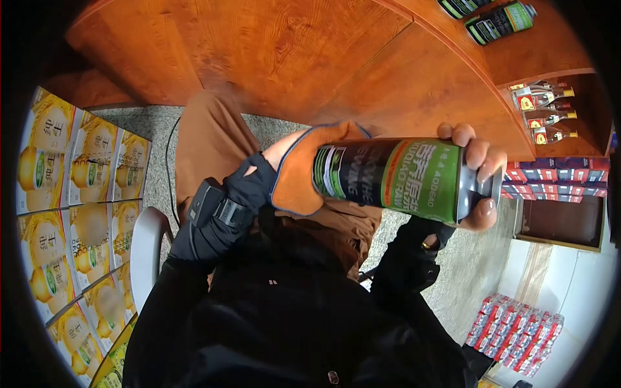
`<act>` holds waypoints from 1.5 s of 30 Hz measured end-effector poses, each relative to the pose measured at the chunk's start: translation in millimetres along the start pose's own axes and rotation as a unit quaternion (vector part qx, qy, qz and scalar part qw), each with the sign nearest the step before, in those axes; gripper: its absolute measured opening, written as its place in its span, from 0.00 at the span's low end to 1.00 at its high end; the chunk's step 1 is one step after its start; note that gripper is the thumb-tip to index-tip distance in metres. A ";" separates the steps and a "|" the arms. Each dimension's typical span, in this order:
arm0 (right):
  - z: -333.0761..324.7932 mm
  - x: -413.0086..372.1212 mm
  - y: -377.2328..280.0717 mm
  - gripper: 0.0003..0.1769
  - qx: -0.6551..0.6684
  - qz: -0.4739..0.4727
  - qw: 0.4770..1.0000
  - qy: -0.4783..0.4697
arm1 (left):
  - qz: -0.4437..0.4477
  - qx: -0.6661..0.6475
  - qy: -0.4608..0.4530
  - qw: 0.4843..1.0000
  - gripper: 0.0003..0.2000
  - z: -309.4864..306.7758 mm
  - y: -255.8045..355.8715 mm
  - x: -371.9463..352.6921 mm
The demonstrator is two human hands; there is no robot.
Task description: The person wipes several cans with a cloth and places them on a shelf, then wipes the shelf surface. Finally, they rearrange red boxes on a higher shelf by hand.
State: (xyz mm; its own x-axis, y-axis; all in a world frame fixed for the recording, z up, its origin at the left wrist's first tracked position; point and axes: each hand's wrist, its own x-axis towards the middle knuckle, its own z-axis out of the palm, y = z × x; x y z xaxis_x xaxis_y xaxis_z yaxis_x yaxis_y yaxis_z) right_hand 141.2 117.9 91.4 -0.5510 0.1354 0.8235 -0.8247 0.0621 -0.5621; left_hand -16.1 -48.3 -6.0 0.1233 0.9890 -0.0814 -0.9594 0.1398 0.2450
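Observation:
A large green and black can point(388, 178) lies sideways in the air before my chest, its silver end toward the right. My right hand point(477, 171) is closed round that silver end, fingers curled over the rim. An orange cloth point(299, 176) with a blue edge rests against the can's other end. My left hand point(284, 150) holds the cloth there, and most of its fingers are hidden behind the cloth and the can.
A wooden desk point(278, 52) curves ahead, with another can point(501, 22) on the top right shelf and small bottles point(543, 100) below. Stacked yellow cartons point(48, 174) and a white chair point(150, 236) stand left. A red shrink-wrapped stack point(514, 333) sits lower right.

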 end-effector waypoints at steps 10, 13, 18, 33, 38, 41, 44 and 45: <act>34.7 -3.4 33.1 0.30 -0.131 0.160 0.879 0.430 | 0.218 0.343 -0.029 0.913 0.25 -15.9 -27.2 -16.4; 42.1 -25.6 40.3 0.30 -0.145 0.240 0.849 0.448 | 0.216 0.407 -0.034 0.887 0.38 -13.2 -21.6 -15.0; 26.3 -45.0 38.5 0.29 -0.046 0.285 0.852 0.437 | 0.189 0.436 0.006 0.880 0.51 13.6 -44.9 -4.9; 77.5 -43.5 45.4 0.29 -0.210 0.340 0.850 0.344 | 0.269 0.395 0.167 0.862 0.33 21.6 -27.4 10.1; 77.0 -56.0 49.0 0.34 -0.102 0.367 0.855 0.352 | 0.165 0.197 0.168 0.952 0.30 -4.0 -30.1 1.6; 77.4 -60.5 46.8 0.36 -0.147 0.401 0.851 0.307 | 0.136 0.114 0.139 0.974 0.32 -15.4 -30.8 0.5; 83.3 -62.8 43.7 0.37 -0.182 0.394 0.856 0.280 | 0.119 0.019 0.113 0.986 0.34 -21.8 -26.8 -2.3; 85.5 -68.8 48.2 0.31 -0.183 0.363 0.858 0.313 | 0.126 0.009 0.109 0.986 0.34 -21.9 -24.9 -3.7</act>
State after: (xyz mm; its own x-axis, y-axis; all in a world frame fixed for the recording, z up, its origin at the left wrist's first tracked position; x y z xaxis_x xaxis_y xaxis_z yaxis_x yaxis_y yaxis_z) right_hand 128.5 27.0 14.4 -0.6325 0.7671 0.1072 -0.1344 0.0276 -0.9905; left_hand 1.8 -56.5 -33.0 -0.1781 0.9589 -0.2210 -0.9474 -0.1064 0.3019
